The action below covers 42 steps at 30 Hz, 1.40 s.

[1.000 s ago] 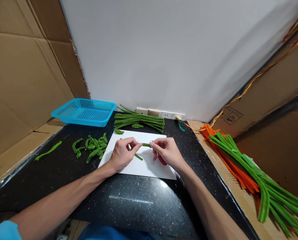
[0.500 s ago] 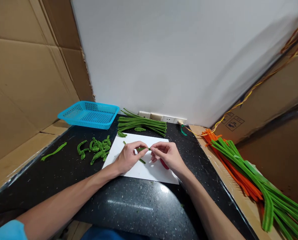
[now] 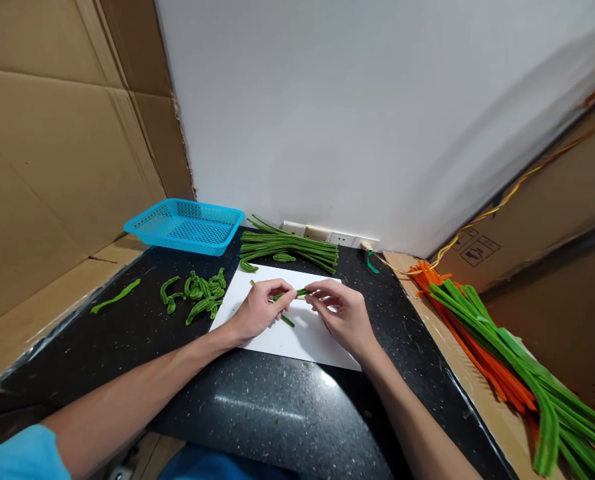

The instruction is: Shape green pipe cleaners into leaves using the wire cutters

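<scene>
Above a white sheet [image 3: 257, 343], my left hand [image 3: 263, 308] pinches a short green pipe cleaner [image 3: 302, 292] between thumb and fingertips. My right hand [image 3: 344, 312] closes its thumb and index finger on the other end of that piece. Beneath my left hand, another green pipe cleaner [image 3: 288, 321] lies slantwise on the sheet, partly covered. To the left, a pile of bent, looped green pipe-cleaner pieces [image 3: 204, 291] rests on the dark speckled counter. One curled piece [image 3: 248, 267] is at the sheet's far left corner.
A bundle of long green pipe cleaners [image 3: 297, 248] lies behind the sheet, before wall sockets [image 3: 342, 239]. At the back left stands a blue plastic basket [image 3: 222, 252]. Orange pipe cleaners [image 3: 482, 363] and bright green ones [image 3: 522, 357] lie on cardboard at right, near a yellow cable [image 3: 447, 250].
My right fingers have slid slightly right along the pipe cleaner, showing more of it between the hands. A red item seen under my right hand is now hidden. The view has shifted a little.
</scene>
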Each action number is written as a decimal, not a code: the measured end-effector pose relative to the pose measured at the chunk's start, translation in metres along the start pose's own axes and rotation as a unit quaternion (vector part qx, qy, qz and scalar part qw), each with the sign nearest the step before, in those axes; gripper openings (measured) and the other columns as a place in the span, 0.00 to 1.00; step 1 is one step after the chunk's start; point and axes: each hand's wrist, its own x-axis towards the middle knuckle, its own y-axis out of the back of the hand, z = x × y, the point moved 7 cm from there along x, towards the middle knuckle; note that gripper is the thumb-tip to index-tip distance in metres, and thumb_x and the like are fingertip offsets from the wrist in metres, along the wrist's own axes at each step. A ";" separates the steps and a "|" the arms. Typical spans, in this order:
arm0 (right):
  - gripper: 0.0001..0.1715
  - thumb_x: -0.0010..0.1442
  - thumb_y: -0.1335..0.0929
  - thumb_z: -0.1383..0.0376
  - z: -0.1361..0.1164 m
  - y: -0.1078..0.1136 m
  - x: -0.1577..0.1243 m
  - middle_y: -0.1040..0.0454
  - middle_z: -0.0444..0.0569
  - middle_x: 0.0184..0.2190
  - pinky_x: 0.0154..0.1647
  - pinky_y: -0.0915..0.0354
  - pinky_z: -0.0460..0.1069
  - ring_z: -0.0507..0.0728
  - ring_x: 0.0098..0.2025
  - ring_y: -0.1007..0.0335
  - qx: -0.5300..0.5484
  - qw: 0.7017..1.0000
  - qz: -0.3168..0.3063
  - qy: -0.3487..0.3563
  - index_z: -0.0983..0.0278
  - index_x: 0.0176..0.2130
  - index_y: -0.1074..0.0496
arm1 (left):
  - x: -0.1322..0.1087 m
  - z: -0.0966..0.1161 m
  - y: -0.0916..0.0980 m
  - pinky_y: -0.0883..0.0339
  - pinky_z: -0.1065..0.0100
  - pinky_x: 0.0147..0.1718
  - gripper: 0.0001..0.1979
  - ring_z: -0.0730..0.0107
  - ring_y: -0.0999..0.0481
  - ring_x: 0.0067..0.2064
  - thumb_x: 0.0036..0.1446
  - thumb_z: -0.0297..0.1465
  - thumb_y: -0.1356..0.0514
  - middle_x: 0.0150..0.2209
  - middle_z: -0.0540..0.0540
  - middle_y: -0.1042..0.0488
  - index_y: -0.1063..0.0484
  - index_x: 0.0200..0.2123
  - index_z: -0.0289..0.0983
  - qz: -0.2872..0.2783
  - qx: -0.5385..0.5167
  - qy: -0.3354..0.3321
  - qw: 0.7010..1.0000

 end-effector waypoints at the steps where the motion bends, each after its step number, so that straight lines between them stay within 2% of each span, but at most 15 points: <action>1: 0.08 0.64 0.26 0.59 -0.001 0.000 0.000 0.16 0.51 0.41 0.36 0.23 0.50 0.57 0.36 0.18 -0.015 1.000 0.002 0.010 0.59 0.43 0.17 | 0.000 0.000 -0.001 0.42 0.75 0.20 0.15 0.78 0.35 0.22 0.67 0.42 0.37 0.27 0.52 0.31 0.25 0.36 0.35 -0.003 -0.004 0.003 1.000; 7: 0.05 0.65 0.26 0.63 -0.005 -0.002 0.000 0.16 0.49 0.38 0.35 0.26 0.49 0.56 0.33 0.21 -0.075 0.995 -0.005 0.068 0.58 0.42 0.18 | 0.001 0.001 0.000 0.47 0.73 0.19 0.16 0.77 0.40 0.21 0.65 0.43 0.35 0.24 0.52 0.30 0.21 0.39 0.35 0.000 0.014 0.006 1.000; 11: 0.04 0.68 0.28 0.65 -0.007 -0.002 -0.002 0.17 0.48 0.37 0.35 0.27 0.48 0.55 0.34 0.21 -0.115 0.986 -0.006 0.118 0.59 0.43 0.19 | 0.003 -0.003 0.002 0.50 0.74 0.18 0.19 0.80 0.44 0.19 0.62 0.46 0.32 0.19 0.55 0.35 0.22 0.37 0.33 0.004 -0.035 0.018 0.999; 14: 0.05 0.69 0.29 0.67 -0.010 -0.004 -0.005 0.18 0.48 0.36 0.34 0.28 0.48 0.55 0.34 0.22 -0.134 0.980 -0.010 0.150 0.60 0.42 0.19 | 0.003 -0.008 0.000 0.53 0.76 0.16 0.22 0.82 0.45 0.17 0.58 0.49 0.29 0.17 0.58 0.39 0.24 0.37 0.34 -0.004 -0.079 0.048 0.996; 19: 0.08 0.70 0.30 0.70 -0.017 -0.006 -0.008 0.18 0.50 0.37 0.36 0.26 0.48 0.55 0.35 0.19 -0.156 0.969 -0.002 0.192 0.61 0.42 0.19 | -0.001 -0.015 -0.008 0.52 0.78 0.12 0.24 0.81 0.44 0.14 0.57 0.52 0.30 0.16 0.57 0.35 0.28 0.40 0.37 -0.037 -0.113 0.112 0.987; 27: 0.07 0.70 0.29 0.67 -0.016 -0.008 -0.011 0.17 0.50 0.39 0.39 0.24 0.49 0.56 0.37 0.18 -0.182 0.964 -0.001 0.192 0.60 0.45 0.19 | 0.001 -0.016 -0.006 0.45 0.79 0.11 0.26 0.80 0.40 0.14 0.56 0.52 0.29 0.18 0.54 0.31 0.27 0.41 0.35 -0.019 -0.136 0.106 0.985; 31: 0.08 0.71 0.30 0.67 -0.018 -0.006 -0.011 0.17 0.50 0.39 0.37 0.25 0.48 0.55 0.36 0.19 -0.196 0.961 0.005 0.193 0.60 0.45 0.18 | 0.001 -0.014 -0.007 0.42 0.79 0.12 0.26 0.80 0.37 0.15 0.57 0.51 0.29 0.19 0.54 0.30 0.26 0.41 0.34 -0.022 -0.147 0.093 0.985; 38: 0.08 0.71 0.30 0.67 -0.016 -0.006 -0.011 0.17 0.50 0.39 0.37 0.26 0.47 0.55 0.36 0.19 -0.207 0.957 0.001 0.201 0.61 0.45 0.18 | 0.002 -0.017 -0.006 0.44 0.79 0.11 0.26 0.79 0.36 0.13 0.57 0.51 0.29 0.20 0.52 0.26 0.27 0.43 0.35 -0.030 -0.140 0.096 0.985; 42: 0.09 0.72 0.31 0.67 -0.016 -0.005 -0.012 0.17 0.50 0.39 0.33 0.27 0.46 0.54 0.35 0.19 -0.226 0.952 -0.001 0.208 0.61 0.46 0.19 | 0.003 -0.017 -0.008 0.44 0.79 0.11 0.28 0.80 0.37 0.12 0.56 0.52 0.29 0.20 0.52 0.26 0.28 0.44 0.34 -0.037 -0.142 0.098 0.984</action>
